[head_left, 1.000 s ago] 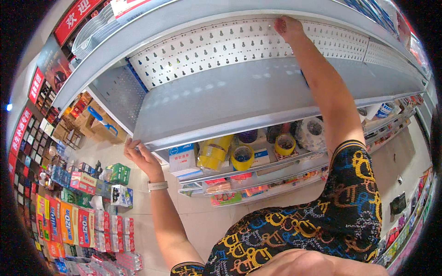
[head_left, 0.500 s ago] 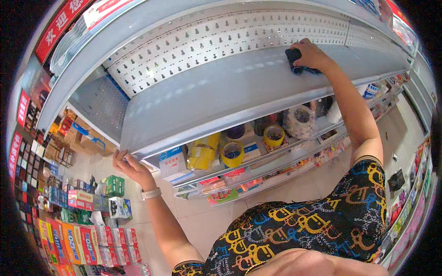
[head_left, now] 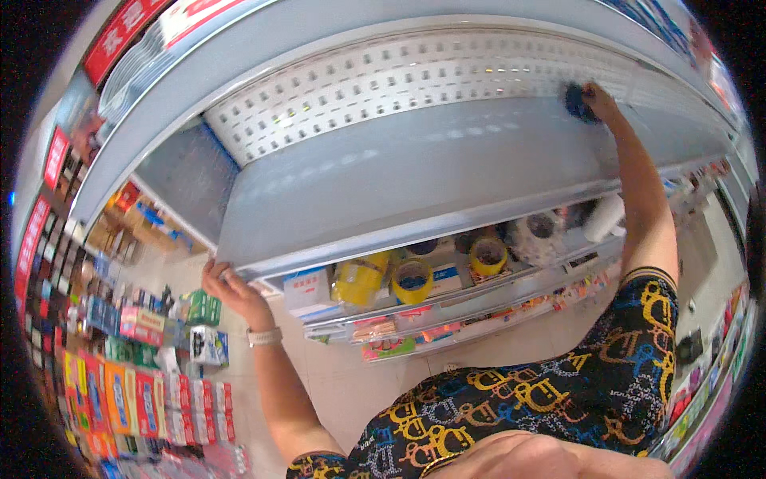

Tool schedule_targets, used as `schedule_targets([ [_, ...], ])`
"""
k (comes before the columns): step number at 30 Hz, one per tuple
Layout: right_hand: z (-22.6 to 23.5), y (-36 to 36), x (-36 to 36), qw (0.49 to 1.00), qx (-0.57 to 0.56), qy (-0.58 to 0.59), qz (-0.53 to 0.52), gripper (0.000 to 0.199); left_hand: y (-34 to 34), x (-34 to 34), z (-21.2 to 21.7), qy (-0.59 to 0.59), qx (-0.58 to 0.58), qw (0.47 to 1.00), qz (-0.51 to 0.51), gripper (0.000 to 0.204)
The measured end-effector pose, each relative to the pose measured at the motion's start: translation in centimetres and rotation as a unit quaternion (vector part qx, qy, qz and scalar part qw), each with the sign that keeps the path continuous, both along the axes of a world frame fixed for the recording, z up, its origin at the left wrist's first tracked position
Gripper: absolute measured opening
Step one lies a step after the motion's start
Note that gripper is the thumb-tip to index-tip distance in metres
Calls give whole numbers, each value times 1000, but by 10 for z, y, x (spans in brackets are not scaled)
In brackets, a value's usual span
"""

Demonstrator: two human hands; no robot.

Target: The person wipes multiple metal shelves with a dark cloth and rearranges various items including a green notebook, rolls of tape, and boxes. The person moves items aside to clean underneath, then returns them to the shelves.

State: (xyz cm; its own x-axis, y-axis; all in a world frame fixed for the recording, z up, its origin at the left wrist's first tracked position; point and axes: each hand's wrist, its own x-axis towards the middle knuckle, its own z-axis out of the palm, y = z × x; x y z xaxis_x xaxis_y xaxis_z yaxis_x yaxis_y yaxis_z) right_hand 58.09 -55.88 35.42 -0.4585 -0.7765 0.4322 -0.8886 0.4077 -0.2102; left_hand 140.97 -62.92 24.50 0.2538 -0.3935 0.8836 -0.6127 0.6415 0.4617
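Note:
My right hand [head_left: 600,102] is closed around a bunched dark cloth [head_left: 581,102], blurred by motion, at the back right of a grey shelf board [head_left: 383,172]. The cloth is close to the white perforated back panel [head_left: 359,80]; whether it touches the panel I cannot tell. At the front left corner of the same shelf, my left hand [head_left: 238,294] grips the edge, fingers curled over it and a watch with a pale strap on the wrist.
Below the board, a lower shelf holds yellow tape rolls [head_left: 412,279], a wrapped white roll [head_left: 536,238] and a white box [head_left: 308,290]. An upper shelf edge [head_left: 319,36] curves overhead. Colourful stacked packs [head_left: 120,395] stand at the lower left.
My right hand has moved right along the back of the shelf with the dark cloth, which is lifted from the board's surface toward the back panel. My left hand stays at the corner.

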Motion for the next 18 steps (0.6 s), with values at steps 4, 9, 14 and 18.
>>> schedule_targets([
  [4, -39, -42, 24, 997, 21, 71, 15, 38, 5, 4, 4, -9, 25, 999, 35, 16],
  [9, -18, -82, 135, 989, 6, 21, 145, 36, 17, 16, 5, -31, 18, 999, 35, 17],
  [14, 9, -109, 247, 989, 58, 29, 131, 40, 20, 13, 16, -25, 8, 1000, 18, 16],
  [18, 13, -147, 390, 956, 45, 41, 285, 37, 20, 16, 16, -19, -2, 1000, 14, 17],
])
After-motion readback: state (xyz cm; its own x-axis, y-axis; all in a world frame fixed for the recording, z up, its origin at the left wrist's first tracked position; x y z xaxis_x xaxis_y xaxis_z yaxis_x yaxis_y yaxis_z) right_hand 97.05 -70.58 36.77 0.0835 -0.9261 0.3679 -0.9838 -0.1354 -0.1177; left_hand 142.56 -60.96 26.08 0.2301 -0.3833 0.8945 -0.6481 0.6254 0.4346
